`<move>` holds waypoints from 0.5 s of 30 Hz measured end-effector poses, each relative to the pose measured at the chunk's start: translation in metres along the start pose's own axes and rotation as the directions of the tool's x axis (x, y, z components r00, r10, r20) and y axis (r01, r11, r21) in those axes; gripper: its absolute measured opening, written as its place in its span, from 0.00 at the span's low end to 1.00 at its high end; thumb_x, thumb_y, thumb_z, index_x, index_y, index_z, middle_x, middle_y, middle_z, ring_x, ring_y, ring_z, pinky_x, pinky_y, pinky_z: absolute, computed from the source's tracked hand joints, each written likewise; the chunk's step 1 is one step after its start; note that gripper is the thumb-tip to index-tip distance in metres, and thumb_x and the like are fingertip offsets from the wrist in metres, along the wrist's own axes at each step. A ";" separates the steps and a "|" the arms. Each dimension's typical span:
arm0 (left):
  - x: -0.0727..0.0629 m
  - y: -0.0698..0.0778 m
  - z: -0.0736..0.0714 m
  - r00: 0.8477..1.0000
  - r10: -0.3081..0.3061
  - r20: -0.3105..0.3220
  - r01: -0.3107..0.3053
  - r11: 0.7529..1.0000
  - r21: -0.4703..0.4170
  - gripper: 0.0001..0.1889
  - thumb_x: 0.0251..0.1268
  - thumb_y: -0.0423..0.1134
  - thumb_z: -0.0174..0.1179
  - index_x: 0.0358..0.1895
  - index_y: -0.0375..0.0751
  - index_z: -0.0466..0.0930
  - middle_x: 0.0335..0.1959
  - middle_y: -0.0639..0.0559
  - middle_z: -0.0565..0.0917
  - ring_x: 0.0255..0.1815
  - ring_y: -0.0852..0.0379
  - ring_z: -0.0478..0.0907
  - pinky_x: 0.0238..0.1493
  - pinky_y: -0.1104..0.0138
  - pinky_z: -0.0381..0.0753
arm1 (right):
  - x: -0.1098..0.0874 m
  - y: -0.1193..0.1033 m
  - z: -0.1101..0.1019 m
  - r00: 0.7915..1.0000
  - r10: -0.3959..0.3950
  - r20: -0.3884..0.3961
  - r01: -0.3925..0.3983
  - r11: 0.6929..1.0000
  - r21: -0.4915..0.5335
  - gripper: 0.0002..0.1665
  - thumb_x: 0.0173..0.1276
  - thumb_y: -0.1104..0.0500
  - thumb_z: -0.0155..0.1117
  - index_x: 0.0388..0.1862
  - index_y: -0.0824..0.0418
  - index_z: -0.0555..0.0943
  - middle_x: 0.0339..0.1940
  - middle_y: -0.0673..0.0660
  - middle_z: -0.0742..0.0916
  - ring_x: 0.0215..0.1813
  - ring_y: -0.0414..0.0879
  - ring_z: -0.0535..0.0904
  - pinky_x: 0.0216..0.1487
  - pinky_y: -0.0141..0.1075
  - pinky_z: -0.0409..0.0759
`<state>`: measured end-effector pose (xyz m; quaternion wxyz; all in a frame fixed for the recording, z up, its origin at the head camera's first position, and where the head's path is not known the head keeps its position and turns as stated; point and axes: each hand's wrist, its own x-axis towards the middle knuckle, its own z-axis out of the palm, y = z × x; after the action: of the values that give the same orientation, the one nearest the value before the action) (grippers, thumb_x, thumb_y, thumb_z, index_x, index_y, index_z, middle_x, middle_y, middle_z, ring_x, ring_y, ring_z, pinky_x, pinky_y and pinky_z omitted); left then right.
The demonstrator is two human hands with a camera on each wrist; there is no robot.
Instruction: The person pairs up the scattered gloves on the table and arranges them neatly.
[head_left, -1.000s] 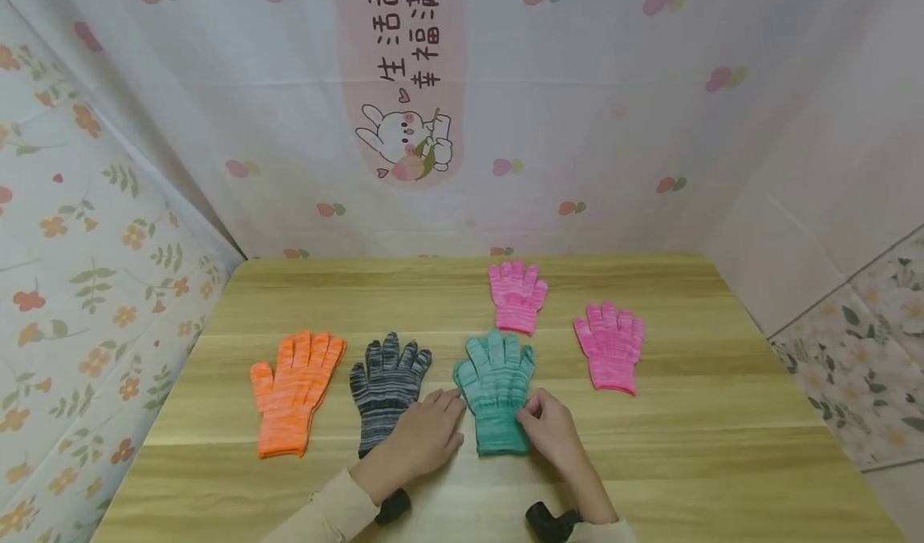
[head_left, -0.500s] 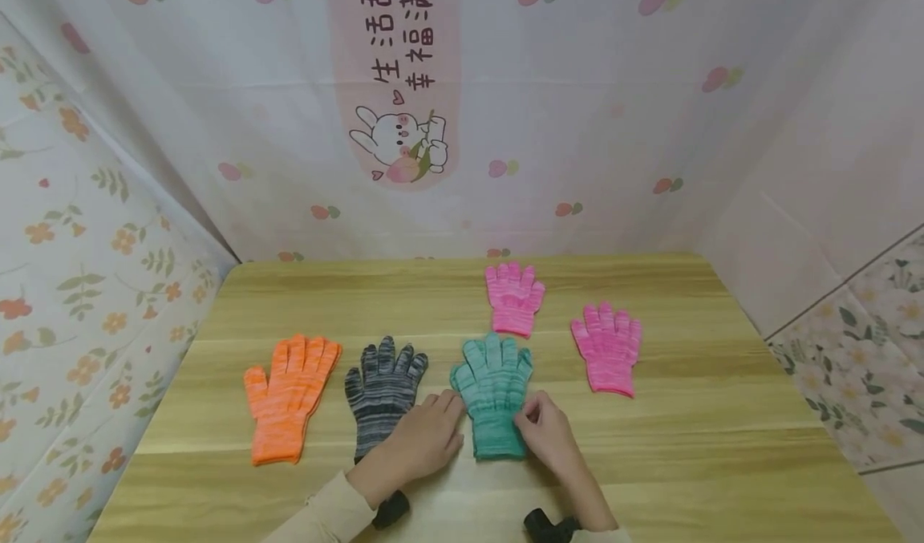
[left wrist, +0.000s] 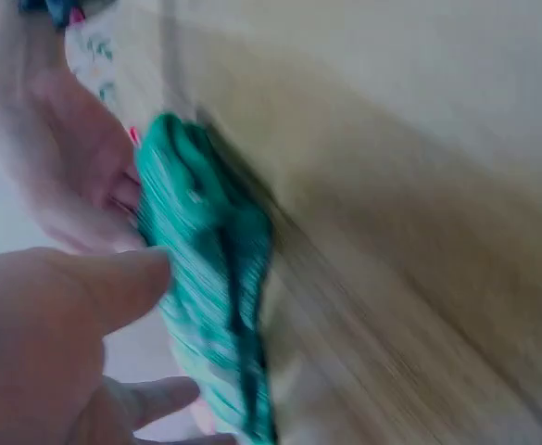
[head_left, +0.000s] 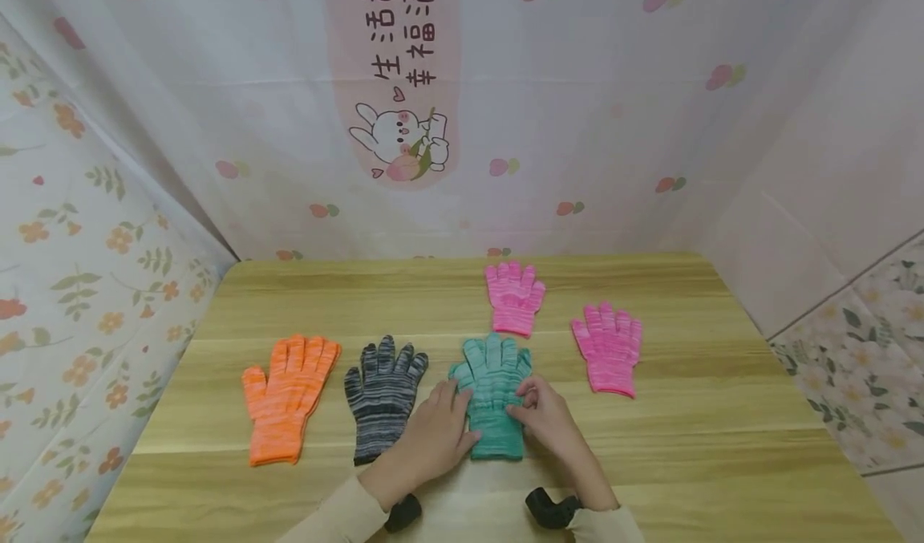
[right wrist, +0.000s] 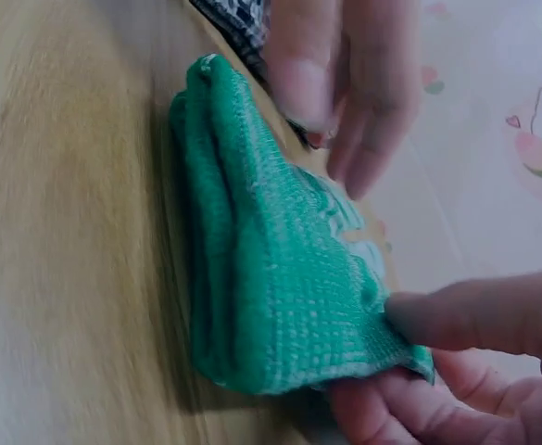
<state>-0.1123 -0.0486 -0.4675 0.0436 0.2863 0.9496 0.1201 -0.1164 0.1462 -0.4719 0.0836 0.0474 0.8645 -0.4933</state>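
A stacked pair of green knitted gloves (head_left: pixel 495 399) lies palm-down or palm-up, I cannot tell which, fingers pointing away. My right hand (head_left: pixel 550 419) pinches the right edge near the cuff; in the right wrist view its thumb (right wrist: pixel 428 320) is on top and its fingers are underneath. Along the left edge, my left hand (head_left: pixel 436 431) rests with fingers loosely extended, and its thumb (left wrist: pixel 136 283) is over the cuff side. A black-and-grey glove (head_left: pixel 382 391) lies just left of that hand, its cuff close to my wrist.
An orange glove (head_left: pixel 289 399) lies at the left of the wooden table (head_left: pixel 693 455). Two pink gloves are apart at the back right: one pink glove (head_left: pixel 515 298) behind the green pair, another pink glove (head_left: pixel 609 349) farther right. A printed curtain (head_left: pixel 577 126) hangs behind the table.
My left hand has shifted right, onto the green gloves' left edge, uncovering the black-and-grey cuff. My right hand has moved slightly inward and up along the right edge.
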 end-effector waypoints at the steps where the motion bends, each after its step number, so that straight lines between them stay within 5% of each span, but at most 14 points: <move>1: 0.003 -0.002 0.001 1.000 -0.018 -0.013 0.018 1.000 -0.015 0.31 0.65 0.52 0.54 0.64 0.32 0.64 0.64 0.31 0.65 0.65 0.37 0.64 0.59 0.53 0.72 | 0.000 0.000 0.001 1.000 0.001 -0.016 -0.001 1.000 -0.004 0.12 0.57 0.66 0.65 0.37 0.63 0.71 0.23 0.52 0.72 0.22 0.42 0.66 0.22 0.31 0.66; 7: 0.020 -0.013 0.009 0.996 -0.083 -0.037 0.082 0.996 -0.037 0.34 0.65 0.53 0.53 0.65 0.30 0.60 0.64 0.32 0.65 0.66 0.39 0.64 0.61 0.54 0.70 | 0.003 0.000 0.006 0.998 -0.011 -0.068 0.017 0.996 0.085 0.12 0.57 0.71 0.62 0.37 0.65 0.70 0.19 0.52 0.70 0.18 0.40 0.66 0.20 0.29 0.68; 15: 0.018 -0.018 0.006 0.991 -0.130 -0.011 0.130 0.990 0.054 0.35 0.65 0.56 0.52 0.62 0.28 0.64 0.62 0.37 0.69 0.64 0.43 0.66 0.58 0.55 0.73 | 0.004 0.005 0.013 0.994 0.053 -0.093 -0.033 0.978 0.206 0.11 0.59 0.73 0.58 0.37 0.66 0.68 0.18 0.51 0.68 0.14 0.42 0.67 0.17 0.31 0.71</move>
<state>-0.1361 -0.0518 -0.4786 0.0402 0.2244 0.9693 0.0920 -0.1182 0.1378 -0.4832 0.0463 0.0985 0.8113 -0.5744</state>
